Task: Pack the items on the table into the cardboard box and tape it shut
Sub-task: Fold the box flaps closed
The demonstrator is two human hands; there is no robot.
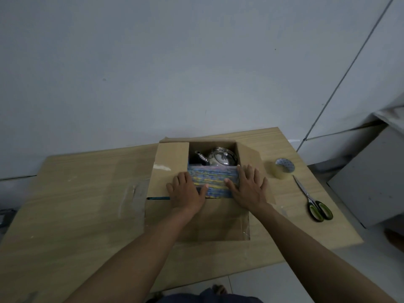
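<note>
Pressing flat on the open cardboard box at frame centre, the left grip and right grip are released, fingers straight, thumbs on a multicoloured striped item inside. Behind it sits a steel kettle. Tape roll and scissors lie on the desk, right of the box.

This looks like a plain work room set up for packing. A bare pale wall stands right behind a light wooden table. On the table sit a cardboard box, a roll of clear tape and scissors. The floor has big pale tiles. A big grey block stands to the right.
</note>
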